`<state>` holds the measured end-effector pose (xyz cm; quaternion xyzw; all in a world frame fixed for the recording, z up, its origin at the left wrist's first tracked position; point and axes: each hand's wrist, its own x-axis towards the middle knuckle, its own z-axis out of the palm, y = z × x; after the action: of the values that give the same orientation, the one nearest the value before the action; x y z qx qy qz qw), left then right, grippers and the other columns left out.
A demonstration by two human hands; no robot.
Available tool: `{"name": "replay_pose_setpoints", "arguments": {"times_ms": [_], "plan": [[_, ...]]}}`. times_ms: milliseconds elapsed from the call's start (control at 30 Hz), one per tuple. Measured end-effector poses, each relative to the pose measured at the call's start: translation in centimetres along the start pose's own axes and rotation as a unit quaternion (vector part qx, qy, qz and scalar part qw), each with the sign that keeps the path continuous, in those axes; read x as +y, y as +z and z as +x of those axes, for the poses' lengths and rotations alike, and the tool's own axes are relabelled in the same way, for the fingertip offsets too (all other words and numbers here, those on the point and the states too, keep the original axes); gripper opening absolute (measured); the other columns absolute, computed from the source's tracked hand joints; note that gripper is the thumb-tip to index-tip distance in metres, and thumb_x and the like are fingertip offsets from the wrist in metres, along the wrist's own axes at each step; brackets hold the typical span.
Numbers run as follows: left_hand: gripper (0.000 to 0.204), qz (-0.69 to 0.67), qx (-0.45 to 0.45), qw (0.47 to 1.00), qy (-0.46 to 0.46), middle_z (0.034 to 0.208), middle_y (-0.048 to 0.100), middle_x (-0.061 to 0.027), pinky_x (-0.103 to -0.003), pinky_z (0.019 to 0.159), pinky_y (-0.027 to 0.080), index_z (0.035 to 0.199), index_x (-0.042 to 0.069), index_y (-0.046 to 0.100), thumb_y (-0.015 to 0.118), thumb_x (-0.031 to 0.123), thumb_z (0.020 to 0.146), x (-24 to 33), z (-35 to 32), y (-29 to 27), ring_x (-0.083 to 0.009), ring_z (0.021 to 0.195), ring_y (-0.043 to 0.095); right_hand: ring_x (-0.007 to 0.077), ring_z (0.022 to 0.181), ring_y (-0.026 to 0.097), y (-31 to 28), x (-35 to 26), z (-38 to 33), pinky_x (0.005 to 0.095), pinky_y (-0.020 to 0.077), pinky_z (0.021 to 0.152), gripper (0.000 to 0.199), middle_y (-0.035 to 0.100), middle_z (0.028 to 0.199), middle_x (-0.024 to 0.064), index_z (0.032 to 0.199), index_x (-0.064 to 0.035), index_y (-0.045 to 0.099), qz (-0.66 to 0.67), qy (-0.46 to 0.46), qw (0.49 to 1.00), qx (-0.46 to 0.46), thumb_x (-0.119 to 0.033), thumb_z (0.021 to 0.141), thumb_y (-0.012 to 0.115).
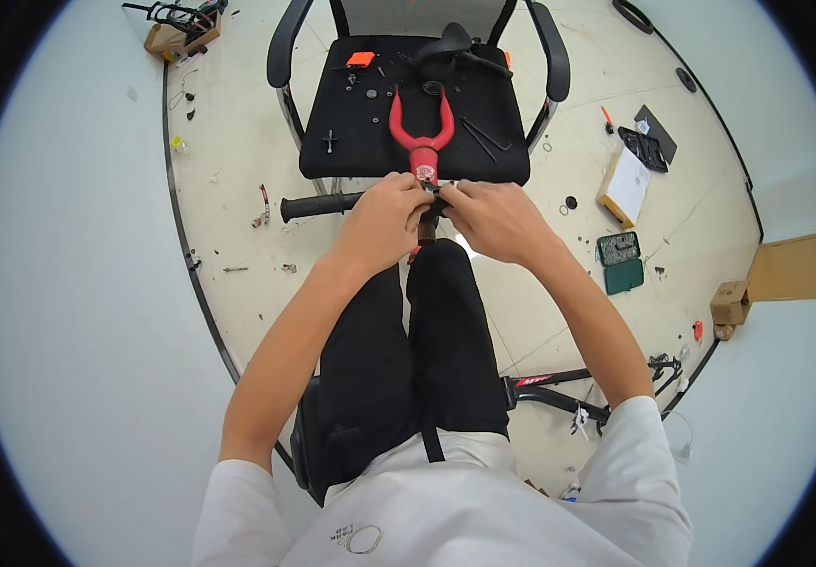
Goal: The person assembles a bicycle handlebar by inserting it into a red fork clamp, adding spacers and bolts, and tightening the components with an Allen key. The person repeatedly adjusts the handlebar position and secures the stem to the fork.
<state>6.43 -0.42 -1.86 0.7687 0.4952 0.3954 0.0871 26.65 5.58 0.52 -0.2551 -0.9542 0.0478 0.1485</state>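
A red bicycle fork lies with its two legs pointing away from me on the black seat of an office chair. At the near end of its tube, over my knees, my left hand and my right hand meet with bent fingers. Both pinch at a small dark part there, which the fingers mostly hide. A black handlebar grip sticks out to the left from under my left hand. Below the hands a brownish tube end shows between my knees.
Hex keys, a cross-shaped wrench, a black saddle and an orange piece lie on the seat. On the floor are a green case, a white box and a black bicycle frame at the lower right.
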Motion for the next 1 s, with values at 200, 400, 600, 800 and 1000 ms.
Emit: {"name": "replay_pose_setpoints", "arguments": {"times_ms": [200, 400, 600, 800, 1000], "plan": [[0.014, -0.027, 0.017, 0.995, -0.095, 0.077, 0.063, -0.0122, -0.036, 0.063, 0.048, 0.088, -0.001, 0.072, 0.077, 0.007, 0.078, 1.0, 0.5, 0.1, -0.0254, 0.069, 0.061, 0.0252, 0.07, 0.067, 1.1, 1.0, 0.0, 0.0365, 0.05, 0.057, 0.013, 0.063, 0.078, 0.0065, 0.102, -0.0077, 0.06, -0.054, -0.015, 0.998, -0.04, -0.017, 0.094, 0.063], [0.008, -0.007, 0.019, 0.994, -0.107, 0.076, 0.063, -0.0121, -0.038, 0.068, 0.049, 0.086, -0.002, 0.072, 0.071, 0.0, 0.078, 1.3, 0.4, 0.3, -0.0288, 0.072, 0.061, 0.0277, 0.071, 0.064, 0.1, 0.0, -0.5, 0.038, 0.0509, 0.062, 0.015, 0.062, 0.078, 0.0076, 0.093, -0.0057, 0.059, 0.003, -0.002, 1.0, 0.011, -0.019, 0.093, 0.066], [0.018, -0.052, -0.023, 0.998, -0.035, 0.084, 0.065, -0.0134, -0.039, 0.076, 0.052, 0.092, -0.002, 0.073, 0.065, -0.006, 0.076, 0.6, 0.4, -0.6, -0.0301, 0.076, 0.061, 0.0256, 0.065, 0.065, 1.1, 0.7, 0.3, 0.0365, 0.0498, 0.056, 0.014, 0.062, 0.072, 0.0055, 0.095, -0.0077, 0.06, -0.057, -0.028, 0.998, 0.019, -0.02, 0.094, 0.064], [0.012, -0.028, 0.021, 0.989, -0.145, 0.079, 0.064, -0.012, -0.038, 0.066, 0.05, 0.087, -0.001, 0.073, 0.075, 0.004, 0.076, 1.0, 0.7, -0.3, -0.0274, 0.07, 0.062, 0.0249, 0.066, 0.067, 0.6, 0.5, 0.8, 0.0372, 0.0499, 0.055, 0.018, 0.064, 0.073, 0.0056, 0.1, -0.0064, 0.062, -0.042, -0.006, 0.999, 0.034, -0.022, 0.091, 0.066], [0.018, 0.014, 0.054, 0.997, -0.044, 0.076, 0.063, -0.0118, -0.039, 0.066, 0.05, 0.095, 0.0, 0.075, 0.075, 0.003, 0.077, 0.6, -0.3, 0.5, -0.0276, 0.068, 0.062, 0.0279, 0.075, 0.065, 0.3, 0.0, -0.1, 0.0395, 0.0519, 0.065, 0.014, 0.063, 0.085, 0.008, 0.1, -0.0039, 0.059, -0.006, 0.008, 1.0, -0.012, -0.014, 0.092, 0.064]]}}
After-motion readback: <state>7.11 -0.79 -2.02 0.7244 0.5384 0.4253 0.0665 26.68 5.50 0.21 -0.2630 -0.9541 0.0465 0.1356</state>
